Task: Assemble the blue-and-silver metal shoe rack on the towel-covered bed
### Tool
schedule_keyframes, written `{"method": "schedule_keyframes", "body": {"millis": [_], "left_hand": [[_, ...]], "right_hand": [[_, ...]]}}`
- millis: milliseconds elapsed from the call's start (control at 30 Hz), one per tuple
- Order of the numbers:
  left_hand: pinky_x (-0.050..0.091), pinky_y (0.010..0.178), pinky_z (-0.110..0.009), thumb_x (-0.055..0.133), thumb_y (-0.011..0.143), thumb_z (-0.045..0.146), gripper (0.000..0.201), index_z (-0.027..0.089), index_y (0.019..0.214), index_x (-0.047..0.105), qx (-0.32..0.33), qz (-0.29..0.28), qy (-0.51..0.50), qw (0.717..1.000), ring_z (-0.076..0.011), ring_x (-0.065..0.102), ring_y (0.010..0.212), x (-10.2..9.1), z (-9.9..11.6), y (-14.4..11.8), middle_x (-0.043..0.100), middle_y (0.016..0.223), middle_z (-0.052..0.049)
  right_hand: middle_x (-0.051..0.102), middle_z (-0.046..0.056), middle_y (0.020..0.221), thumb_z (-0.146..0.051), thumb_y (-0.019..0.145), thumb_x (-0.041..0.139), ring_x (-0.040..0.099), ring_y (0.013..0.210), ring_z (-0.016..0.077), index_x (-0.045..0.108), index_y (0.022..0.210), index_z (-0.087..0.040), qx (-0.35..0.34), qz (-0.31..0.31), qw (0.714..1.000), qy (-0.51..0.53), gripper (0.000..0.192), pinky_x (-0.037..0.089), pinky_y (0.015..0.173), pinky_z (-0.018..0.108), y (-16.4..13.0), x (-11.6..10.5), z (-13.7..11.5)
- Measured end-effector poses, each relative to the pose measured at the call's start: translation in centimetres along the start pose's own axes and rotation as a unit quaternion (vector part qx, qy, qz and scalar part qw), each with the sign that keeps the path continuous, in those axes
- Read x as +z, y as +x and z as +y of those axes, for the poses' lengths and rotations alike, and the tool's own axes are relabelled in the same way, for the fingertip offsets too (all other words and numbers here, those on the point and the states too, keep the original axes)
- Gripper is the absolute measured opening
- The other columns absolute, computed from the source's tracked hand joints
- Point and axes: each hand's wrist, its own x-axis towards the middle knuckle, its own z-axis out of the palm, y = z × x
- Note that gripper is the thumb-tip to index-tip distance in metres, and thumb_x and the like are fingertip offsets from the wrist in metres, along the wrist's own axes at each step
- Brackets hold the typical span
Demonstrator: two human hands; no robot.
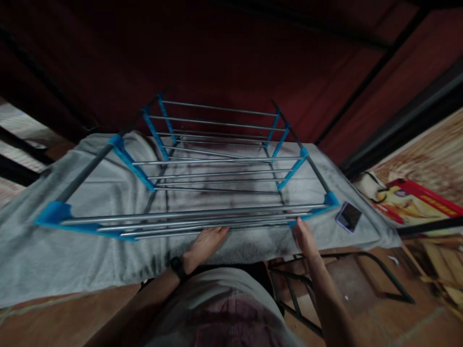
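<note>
Apparently for balance, the hands sit apart along the near side of the tubular metal rack [217, 161], which rests mid-frame on a gray blanket [94, 262] — likely a cushion for its tubes. The left hand [207, 244] has its fingers close together at the lower rods; the right hand [304, 237] touches the rod ends beside a blue bracket [330, 199]. Whether either pinches cannot be told — the undersides are hidden. The phone [349, 217] lies clear of the rack, right of center.
</note>
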Motion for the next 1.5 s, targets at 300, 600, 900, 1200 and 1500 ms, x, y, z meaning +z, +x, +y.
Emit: {"method": "schedule_keyframes", "body": {"millis": [300,600,900,1200,1500], "left_hand": [[0.047,0.086,-0.039,0.047,0.093,0.025,0.038,0.029,0.126,0.066,-0.039,0.005,-0.099,0.994,-0.0298,0.068,0.095,-1.1,0.4,1.2,0.075,0.106,-0.009],[0.047,0.089,-0.041,0.041,0.097,0.028,0.042,0.028,0.135,0.061,-0.033,-0.019,-0.071,0.997,-0.0302,0.067,0.106,-1.0,-0.3,0.9,0.071,0.123,-0.010],[0.048,0.088,-0.036,0.041,0.093,0.017,0.047,0.028,0.134,0.061,-0.020,-0.011,-0.077,0.997,-0.0255,0.069,0.100,-0.6,-0.6,0.8,0.073,0.117,-0.008],[0.046,0.090,-0.037,0.044,0.086,0.010,0.053,0.029,0.132,0.064,-0.022,-0.002,-0.101,0.995,-0.0273,0.068,0.099,-0.1,-1.3,0.7,0.074,0.113,-0.007],[0.046,0.095,-0.041,0.038,0.089,0.008,0.055,0.023,0.138,0.059,-0.006,-0.028,-0.029,0.999,-0.0300,0.067,0.106,-1.0,-0.7,0.4,0.070,0.125,-0.008]], "right_hand": [[0.069,0.000,0.113,-0.068,0.074,0.066,0.054,0.120,0.0213,0.067,0.102,-0.026,0.012,0.021,0.999,0.026,0.050,0.037,0.110,0.038,0.2,0.5,0.6],[0.068,-0.001,0.109,-0.071,0.072,0.067,0.055,0.114,0.0208,0.066,0.101,-0.024,0.019,0.032,0.999,-0.004,0.055,0.037,0.109,0.037,0.2,0.2,1.0],[0.069,0.000,0.105,-0.070,0.074,0.066,0.058,0.107,0.0191,0.066,0.100,-0.022,0.020,0.031,0.999,0.008,0.055,0.041,0.103,0.034,0.3,0.2,1.3],[0.069,-0.001,0.102,-0.071,0.072,0.066,0.057,0.106,0.0200,0.066,0.096,-0.022,0.023,0.040,0.999,-0.003,0.054,0.042,0.101,0.034,0.0,0.5,1.0],[0.069,-0.001,0.097,-0.069,0.073,0.066,0.058,0.105,0.0187,0.066,0.094,-0.024,0.002,0.030,0.999,0.027,0.049,0.042,0.102,0.034,-0.5,1.5,0.2]]}}
